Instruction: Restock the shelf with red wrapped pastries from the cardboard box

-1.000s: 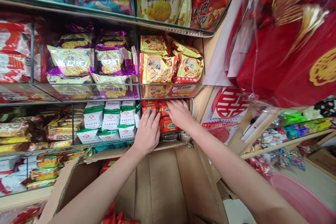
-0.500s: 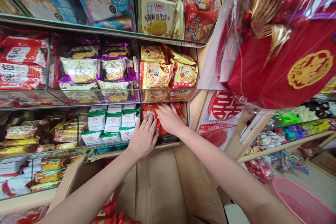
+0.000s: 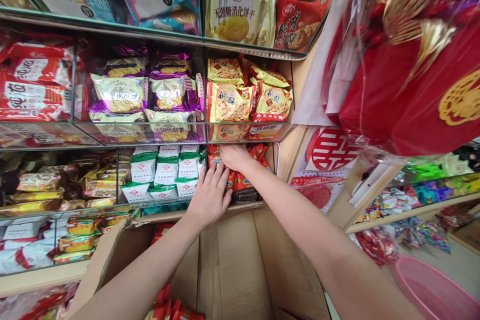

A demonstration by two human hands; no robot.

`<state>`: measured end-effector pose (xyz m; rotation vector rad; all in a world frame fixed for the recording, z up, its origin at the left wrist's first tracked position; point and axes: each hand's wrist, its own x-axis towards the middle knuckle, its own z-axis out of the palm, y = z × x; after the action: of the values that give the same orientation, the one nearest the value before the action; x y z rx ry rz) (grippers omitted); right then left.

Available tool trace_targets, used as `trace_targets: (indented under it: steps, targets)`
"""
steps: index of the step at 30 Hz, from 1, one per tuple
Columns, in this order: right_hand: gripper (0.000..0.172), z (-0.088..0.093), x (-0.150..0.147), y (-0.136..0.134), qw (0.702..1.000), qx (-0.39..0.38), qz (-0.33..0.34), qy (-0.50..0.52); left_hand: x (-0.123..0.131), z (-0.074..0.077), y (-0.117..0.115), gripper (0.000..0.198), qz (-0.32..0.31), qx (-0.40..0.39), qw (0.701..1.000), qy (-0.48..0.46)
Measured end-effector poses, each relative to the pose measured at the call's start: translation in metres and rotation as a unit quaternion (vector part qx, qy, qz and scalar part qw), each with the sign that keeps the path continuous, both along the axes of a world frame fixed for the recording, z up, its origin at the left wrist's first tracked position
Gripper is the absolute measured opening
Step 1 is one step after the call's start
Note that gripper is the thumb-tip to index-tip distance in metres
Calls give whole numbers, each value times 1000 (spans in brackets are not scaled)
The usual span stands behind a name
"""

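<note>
In the lower shelf compartment lie red snack packets (image 3: 240, 181), partly covered by my hands. My left hand (image 3: 210, 194) rests at their front left edge, fingers stretched out and touching the packets. Deeper in the compartment, my right hand (image 3: 235, 158) is bent over the packets close under the shelf above; its fingertips are hidden. White and green packets (image 3: 165, 170) stand just left of my left hand. Below my arms an open cardboard box (image 3: 236, 260) holds more red packets (image 3: 172, 307) at its lower left.
A glass shelf lip (image 3: 243, 132) runs right above my hands, with yellow and red packets (image 3: 230, 102) behind it. A wooden side panel (image 3: 290, 152) bounds the compartment. Red wrapped bags (image 3: 405, 95) hang at right. A pink basin (image 3: 431, 290) sits lower right.
My right hand has pushed further back and its fingers have dropped from view. The left hand stays on the packets' front. The view has shifted slightly, moving the shelves to the right.
</note>
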<state>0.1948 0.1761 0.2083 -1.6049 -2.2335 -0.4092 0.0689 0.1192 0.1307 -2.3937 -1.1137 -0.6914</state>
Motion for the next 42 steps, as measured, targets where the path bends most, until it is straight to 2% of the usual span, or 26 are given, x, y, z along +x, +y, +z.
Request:
trace_targets:
  steps: [8,12,14,17,22,24,29,37,42]
  targets:
    - [32,-4,9,-20,1000,13,22,-1,-1,-2,1,53,-2,-1,1000,-10]
    - [35,-8,31,-39,998,58,-10,4,-1,-3,1,54,-1,-3,1000,-12]
    - [38,-14,45,-46,998,46,-29,-3,-1,-3,0,54,-1,-5,1000,-12]
    - [40,-23,61,-51,999,22,-17,-23,-1,-3,1,54,-1,-6,1000,-10]
    - [44,-26,68,-47,998,54,4,-23,-1,1,2,48,1,-7,1000,-6]
    - [41,-24,66,-42,998,58,15,-25,0,6,1,46,7,-7,1000,-6]
    - [33,-14,59,-35,999,28,-3,-44,1,15,0,42,15,-12,1000,-3]
    - [39,-8,64,-30,998,-10,-46,-46,-3,6,1,47,11,-18,1000,10]
    - [42,-14,70,-29,999,-5,-19,-45,0,12,0,44,22,-15,1000,13]
